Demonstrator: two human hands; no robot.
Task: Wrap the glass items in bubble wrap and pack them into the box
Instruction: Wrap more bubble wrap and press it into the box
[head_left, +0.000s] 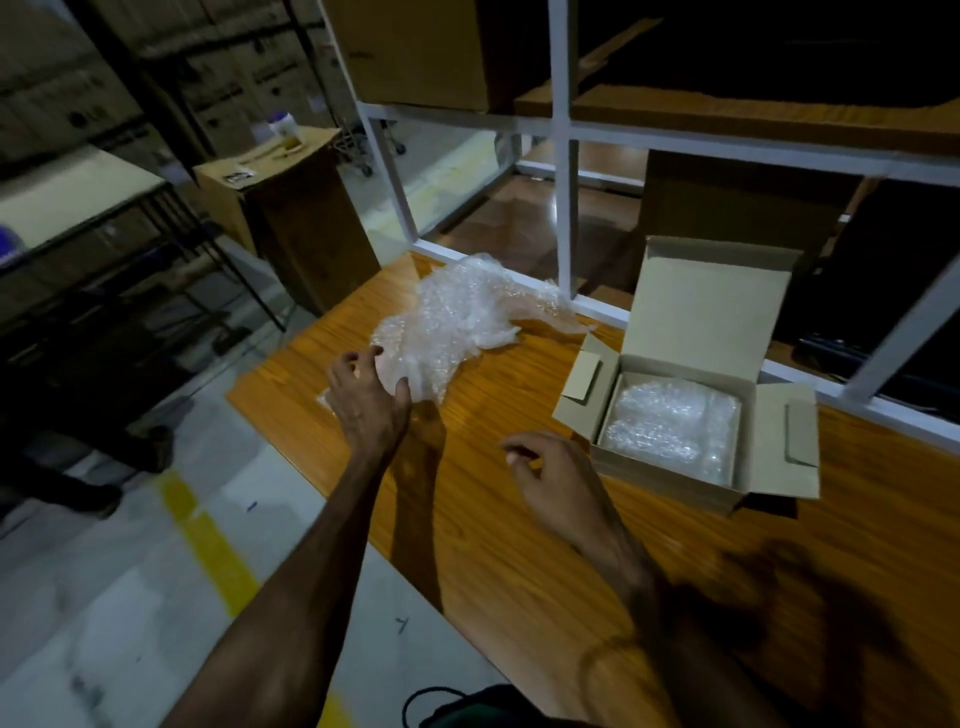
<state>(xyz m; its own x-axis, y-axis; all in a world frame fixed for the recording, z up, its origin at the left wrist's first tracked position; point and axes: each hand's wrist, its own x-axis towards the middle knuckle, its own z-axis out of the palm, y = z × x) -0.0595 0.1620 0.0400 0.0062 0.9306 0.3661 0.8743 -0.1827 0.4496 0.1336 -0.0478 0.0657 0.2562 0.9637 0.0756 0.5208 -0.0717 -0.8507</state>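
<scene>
Head view: at a wooden desk (519, 545), a person's left hand (366, 397) reaches onto a loose heap of bubble wrap (457, 317), its fingers (401, 391) spread and curled at the near edge, touching it. Right hand (550, 475) hovers above the desk near the open cardboard box (696, 322), fingers loosely curled, holding nothing. Inside the box lies 1 bubble-wrapped bundle (670, 423).

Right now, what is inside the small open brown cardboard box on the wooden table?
Inside the small open brown cardboard box lies a clear bubble-wrap bundle that nearly fills it. The wrap covers whatever it holds, so no glass item shows.
</scene>
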